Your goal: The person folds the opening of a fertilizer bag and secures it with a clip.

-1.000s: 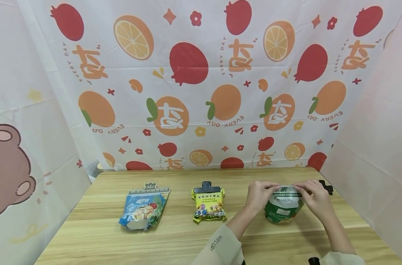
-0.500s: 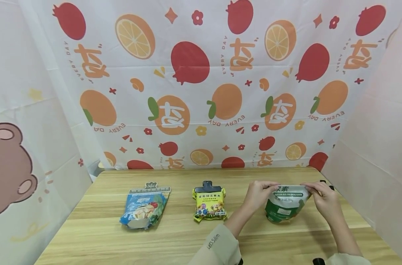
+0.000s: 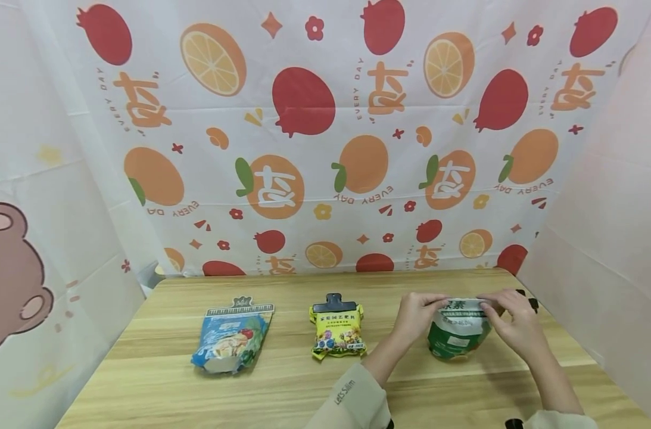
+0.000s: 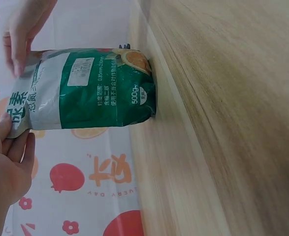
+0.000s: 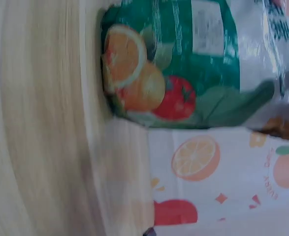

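Observation:
At the right of the table a green and white bag (image 3: 456, 341), labelled 500g in the left wrist view and printed with fruit, stands on its base. My left hand (image 3: 415, 319) pinches its top edge at the left corner, thumb in front. On the other side my right hand (image 3: 518, 325) pinches the top edge near the right corner, which looks folded behind the fingers. Up close, the bag's bottom (image 4: 146, 83) sits on the wood. A black clip (image 3: 528, 301) lies behind my right hand, partly hidden by it.
Left on the table (image 3: 159, 381) lies a blue food bag (image 3: 231, 342) under a wide clip (image 3: 242, 307). In the middle is a yellow packet (image 3: 339, 333) with a black clip (image 3: 333, 305) on its top. Printed cloth (image 3: 325, 179) hangs behind, with cloth at both sides.
My right hand first slides outward along the bag's top edge, stretching it wide, then comes back left with the corner bending over. My left hand keeps its pinch at the left corner.

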`<act>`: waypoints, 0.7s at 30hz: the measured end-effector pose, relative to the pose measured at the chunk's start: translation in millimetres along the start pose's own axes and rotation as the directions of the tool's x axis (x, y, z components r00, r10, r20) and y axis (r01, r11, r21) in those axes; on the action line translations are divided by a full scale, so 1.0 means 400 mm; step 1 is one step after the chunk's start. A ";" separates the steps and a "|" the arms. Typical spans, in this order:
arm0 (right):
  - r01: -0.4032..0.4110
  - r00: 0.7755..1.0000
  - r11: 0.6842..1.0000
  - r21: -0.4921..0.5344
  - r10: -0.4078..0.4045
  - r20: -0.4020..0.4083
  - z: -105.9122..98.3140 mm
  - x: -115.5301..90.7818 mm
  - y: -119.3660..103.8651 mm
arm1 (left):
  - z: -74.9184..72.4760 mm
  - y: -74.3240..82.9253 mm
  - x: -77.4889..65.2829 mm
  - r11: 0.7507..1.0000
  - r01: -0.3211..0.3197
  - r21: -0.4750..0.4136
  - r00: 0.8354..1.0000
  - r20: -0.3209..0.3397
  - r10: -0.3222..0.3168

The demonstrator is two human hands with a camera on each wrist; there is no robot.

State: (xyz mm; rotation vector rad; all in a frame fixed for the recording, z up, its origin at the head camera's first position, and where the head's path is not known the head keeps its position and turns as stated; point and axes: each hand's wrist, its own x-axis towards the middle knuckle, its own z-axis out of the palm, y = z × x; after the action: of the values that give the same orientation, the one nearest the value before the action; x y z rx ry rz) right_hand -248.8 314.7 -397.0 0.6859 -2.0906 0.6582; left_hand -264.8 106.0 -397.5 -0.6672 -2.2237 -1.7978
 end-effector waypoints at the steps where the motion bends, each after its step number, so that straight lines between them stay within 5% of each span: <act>1: 0.031 0.999 0.999 0.010 -0.031 0.009 0.003 0.003 -0.004 | 0.000 0.000 0.000 1.000 -0.007 0.003 1.000 0.000 0.007; 8: 0.087 0.995 0.996 0.027 -0.088 0.049 0.032 0.024 -0.028 | -0.002 -0.002 -0.001 0.998 -0.059 0.031 0.998 -0.007 0.060; 14: 0.079 0.997 0.997 0.005 -0.079 -0.025 0.046 0.025 -0.034 | -0.001 -0.003 -0.003 0.989 -0.117 0.093 0.993 -0.013 0.119; 21: 0.059 0.998 0.995 0.083 -0.057 -0.023 0.044 0.023 -0.032 | -0.001 -0.001 -0.001 0.993 -0.079 0.084 0.997 0.001 0.079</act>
State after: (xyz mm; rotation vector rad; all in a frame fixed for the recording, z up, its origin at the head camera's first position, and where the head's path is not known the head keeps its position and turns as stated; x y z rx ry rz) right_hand -254.8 291.8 -396.1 0.7810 -2.0253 0.7209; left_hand -264.5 105.6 -397.8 -0.7246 -2.2245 -1.6575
